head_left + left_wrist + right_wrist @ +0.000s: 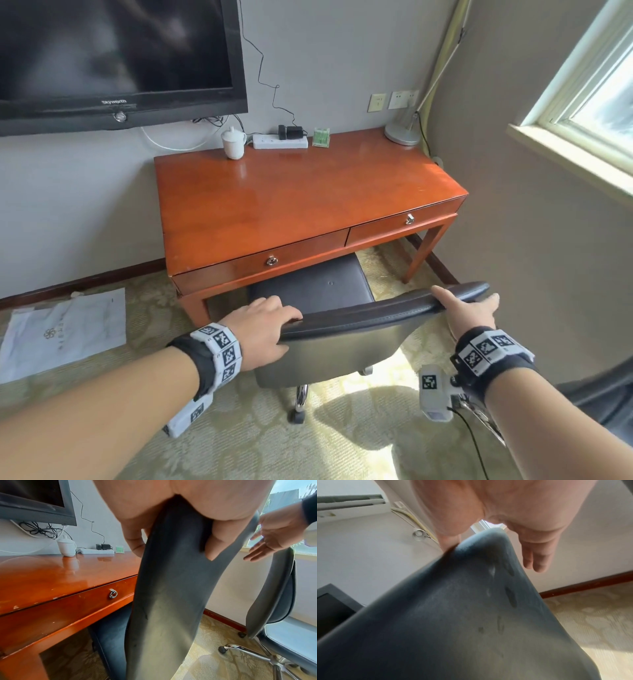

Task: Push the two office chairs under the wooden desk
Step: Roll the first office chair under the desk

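The wooden desk (291,198) stands against the wall. A black office chair (370,313) faces it, its seat (318,284) partly under the left drawer. My left hand (260,325) grips the left end of the backrest top, fingers over the front and thumb behind (173,545). My right hand (469,311) rests on the right end with straight fingers, thumb along the top edge (493,550). The second office chair (274,595) stands to the right near the window, apart from the desk, its chrome base (254,651) on the carpet.
On the desk's back edge are a white lidded cup (233,143), a power strip (280,141) and a lamp base (401,132). A TV (113,58) hangs above. Paper sheets (65,335) lie on the carpet to the left. The wall and window (592,89) close the right side.
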Demonstrator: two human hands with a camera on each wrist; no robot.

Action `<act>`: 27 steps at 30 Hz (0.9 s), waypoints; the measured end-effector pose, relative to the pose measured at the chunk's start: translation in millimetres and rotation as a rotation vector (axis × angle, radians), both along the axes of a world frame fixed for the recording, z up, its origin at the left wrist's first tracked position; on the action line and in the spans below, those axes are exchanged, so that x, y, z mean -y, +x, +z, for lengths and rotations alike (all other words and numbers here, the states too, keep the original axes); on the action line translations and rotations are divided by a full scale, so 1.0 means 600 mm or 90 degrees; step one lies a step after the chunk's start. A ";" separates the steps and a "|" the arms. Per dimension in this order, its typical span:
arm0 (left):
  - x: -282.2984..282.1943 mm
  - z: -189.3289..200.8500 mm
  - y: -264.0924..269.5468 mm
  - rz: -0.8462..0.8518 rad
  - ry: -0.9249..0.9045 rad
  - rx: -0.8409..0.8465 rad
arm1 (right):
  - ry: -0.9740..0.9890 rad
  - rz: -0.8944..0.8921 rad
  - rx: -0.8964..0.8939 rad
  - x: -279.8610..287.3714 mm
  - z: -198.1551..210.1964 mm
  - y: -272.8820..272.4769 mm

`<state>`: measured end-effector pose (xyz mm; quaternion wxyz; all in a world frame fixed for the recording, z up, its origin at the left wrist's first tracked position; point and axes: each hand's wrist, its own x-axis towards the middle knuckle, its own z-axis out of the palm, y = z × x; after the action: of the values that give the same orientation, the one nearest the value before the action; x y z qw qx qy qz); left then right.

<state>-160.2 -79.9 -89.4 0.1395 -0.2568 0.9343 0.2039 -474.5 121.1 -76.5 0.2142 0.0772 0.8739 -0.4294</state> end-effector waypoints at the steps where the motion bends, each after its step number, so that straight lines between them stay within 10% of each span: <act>1: -0.004 -0.001 -0.001 0.006 -0.002 -0.011 | 0.000 -0.003 -0.004 0.000 0.005 -0.008; 15: -0.079 -0.018 -0.006 0.238 -0.082 -0.054 | -0.159 -0.067 0.124 0.024 -0.034 -0.074; 27: -0.086 -0.029 0.030 0.204 -0.127 0.051 | -0.189 -0.091 0.125 0.035 -0.037 -0.051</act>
<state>-141.9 -28.0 -107.0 0.1161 -0.4227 0.8908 0.1195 -505.3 100.0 -98.4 0.2760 0.1481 0.7681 -0.5584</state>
